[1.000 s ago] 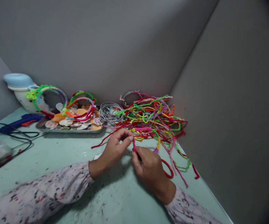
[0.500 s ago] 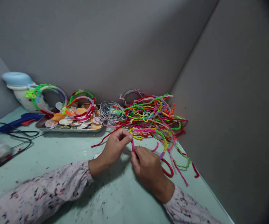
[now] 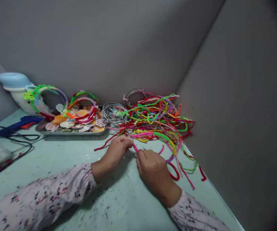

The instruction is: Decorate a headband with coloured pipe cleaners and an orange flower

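Observation:
My left hand (image 3: 119,149) pinches a band wrapped in pipe cleaners (image 3: 166,139), which curves away behind my right hand in pink, green, yellow and purple. Between my hands runs a short pink fuzzy stretch (image 3: 135,148). My right hand (image 3: 151,170) is closed on the lower end of that pink stretch, its fingertips mostly turned from view. Just behind both hands lies a tangled heap of coloured pipe cleaners (image 3: 150,112). A red ring (image 3: 175,173) rests on the table to the right of my right hand.
At the back left, a metal tray (image 3: 71,133) holds shells (image 3: 82,123), with fuzzy wrapped hoops (image 3: 50,88) above it. Coiled grey wire (image 3: 114,114) sits beside the tray. Farther left are a blue glue gun (image 3: 20,125), a black cable (image 3: 20,138) and a white container with blue lid (image 3: 15,80).
The pink stretch between my hands has tilted from nearly upright to slanting. My left hand has shifted slightly left, and the wrapped band's far side has swung a little right.

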`<state>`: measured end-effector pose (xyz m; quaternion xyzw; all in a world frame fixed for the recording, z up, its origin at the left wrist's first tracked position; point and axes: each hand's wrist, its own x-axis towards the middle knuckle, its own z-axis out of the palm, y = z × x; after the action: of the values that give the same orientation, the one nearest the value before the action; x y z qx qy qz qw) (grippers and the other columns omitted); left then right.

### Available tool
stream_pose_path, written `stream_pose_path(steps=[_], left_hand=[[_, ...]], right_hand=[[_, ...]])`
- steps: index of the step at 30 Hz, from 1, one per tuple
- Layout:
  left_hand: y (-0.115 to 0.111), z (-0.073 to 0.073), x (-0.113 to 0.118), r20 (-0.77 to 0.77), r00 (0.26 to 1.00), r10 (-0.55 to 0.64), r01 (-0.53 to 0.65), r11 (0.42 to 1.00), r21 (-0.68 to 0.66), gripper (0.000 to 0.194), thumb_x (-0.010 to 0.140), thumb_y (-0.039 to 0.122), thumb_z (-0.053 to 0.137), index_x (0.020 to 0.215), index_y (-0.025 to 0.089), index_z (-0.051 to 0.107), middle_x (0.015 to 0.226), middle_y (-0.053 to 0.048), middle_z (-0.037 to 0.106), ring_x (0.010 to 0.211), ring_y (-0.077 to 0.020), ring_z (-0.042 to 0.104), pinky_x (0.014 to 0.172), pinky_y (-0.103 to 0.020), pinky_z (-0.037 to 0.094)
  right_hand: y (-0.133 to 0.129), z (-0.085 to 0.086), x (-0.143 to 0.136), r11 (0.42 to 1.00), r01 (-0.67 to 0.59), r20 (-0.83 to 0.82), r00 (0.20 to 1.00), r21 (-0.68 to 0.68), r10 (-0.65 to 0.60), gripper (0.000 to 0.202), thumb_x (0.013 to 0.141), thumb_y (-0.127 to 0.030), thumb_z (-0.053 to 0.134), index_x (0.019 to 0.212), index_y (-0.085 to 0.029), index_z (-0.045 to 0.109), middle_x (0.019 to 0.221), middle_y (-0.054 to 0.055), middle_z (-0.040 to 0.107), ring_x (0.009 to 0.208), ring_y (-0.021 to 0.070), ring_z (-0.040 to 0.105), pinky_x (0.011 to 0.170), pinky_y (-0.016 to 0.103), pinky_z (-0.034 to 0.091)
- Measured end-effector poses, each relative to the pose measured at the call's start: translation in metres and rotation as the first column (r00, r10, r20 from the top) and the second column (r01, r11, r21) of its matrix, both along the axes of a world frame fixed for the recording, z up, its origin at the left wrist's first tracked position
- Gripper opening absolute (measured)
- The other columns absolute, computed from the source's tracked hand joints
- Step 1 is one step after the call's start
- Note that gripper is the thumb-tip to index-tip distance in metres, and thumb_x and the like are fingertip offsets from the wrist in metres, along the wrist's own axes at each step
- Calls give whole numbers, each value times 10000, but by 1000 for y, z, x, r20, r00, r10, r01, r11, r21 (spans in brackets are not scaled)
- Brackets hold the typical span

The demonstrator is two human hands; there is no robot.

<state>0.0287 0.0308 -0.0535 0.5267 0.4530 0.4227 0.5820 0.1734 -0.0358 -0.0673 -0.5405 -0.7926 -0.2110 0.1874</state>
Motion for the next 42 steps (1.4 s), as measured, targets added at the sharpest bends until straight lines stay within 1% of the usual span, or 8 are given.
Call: stream_pose_path(steps=[4, 8, 12, 16, 21, 24, 31, 42], left_hand=[[-1, -3, 0, -12, 1000, 18, -18, 1000, -20, 178, 707, 225, 547, 553, 168, 479, 522, 41, 427, 508, -103, 354, 499, -263, 257], [1, 0, 0, -12, 999, -47, 47, 999, -11, 190, 727, 243, 566, 569, 166, 493, 544, 32, 441, 523, -107, 376, 512, -262, 282], [3, 8, 0, 54, 994, -98, 95, 994, 55, 209, 818, 359, 539, 744, 167, 577, 679, 9, 529, 607, -121, 455, 584, -255, 358], [1, 12, -1, -33, 999, -8, 15, 979, 205, 186, 831, 260, 533, 981, 173, 603, 896, -26, 619, 797, -150, 549, 713, -263, 415], [0, 10, -5, -270, 958, 102, 65, 835, 547, 212, 864, 173, 496, 1031, 181, 627, 1019, -47, 634, 940, -171, 563, 825, -296, 430], [0, 10, -5, -357, 924, 134, 142, 747, 649, 188, 871, 156, 507, 998, 182, 643, 977, -47, 638, 912, -170, 563, 823, -304, 438], [5, 6, -6, -429, 883, 190, 188, 694, 695, 116, 871, 202, 575, 952, 186, 657, 897, -43, 645, 846, -174, 571, 777, -308, 449], [6, 9, -7, -425, 891, 162, 180, 733, 657, 87, 874, 218, 572, 891, 186, 652, 883, -36, 669, 844, -173, 597, 779, -314, 462]], right_hand=[[0, -2, -1, 999, 15, 23, 1000, -29, -15, 95, 833, -131, 552, 759, -190, 548, 675, 33, 566, 641, 199, 486, 602, 335, 247], [3, 2, 2, 999, 13, -16, 1000, -39, -14, 90, 841, -153, 540, 759, -186, 558, 685, 35, 576, 652, 191, 496, 614, 323, 261], [6, 8, 9, 997, 10, -152, 988, -80, -22, 136, 872, -179, 500, 746, -186, 549, 695, 26, 582, 661, 170, 511, 632, 298, 287], [9, 9, 14, 990, -8, -288, 957, -138, -32, 159, 880, -178, 482, 731, -185, 536, 711, 20, 597, 666, 152, 529, 639, 276, 310], [10, 7, 15, 984, -61, -363, 932, -169, -4, 161, 866, -177, 483, 712, -183, 530, 684, 13, 584, 637, 141, 523, 624, 266, 316], [11, 6, 16, 984, -92, -382, 924, -151, 28, 168, 869, -181, 477, 710, -182, 531, 679, 13, 578, 642, 141, 524, 628, 265, 321], [12, 5, 20, 988, -112, -364, 929, -106, 66, 188, 877, -181, 474, 709, -176, 557, 678, 19, 582, 657, 143, 528, 633, 264, 325], [19, 8, 31, 994, -107, -164, 981, 6, 107, 176, 893, -187, 486, 821, -168, 645, 694, 42, 583, 681, 181, 504, 644, 306, 307]])
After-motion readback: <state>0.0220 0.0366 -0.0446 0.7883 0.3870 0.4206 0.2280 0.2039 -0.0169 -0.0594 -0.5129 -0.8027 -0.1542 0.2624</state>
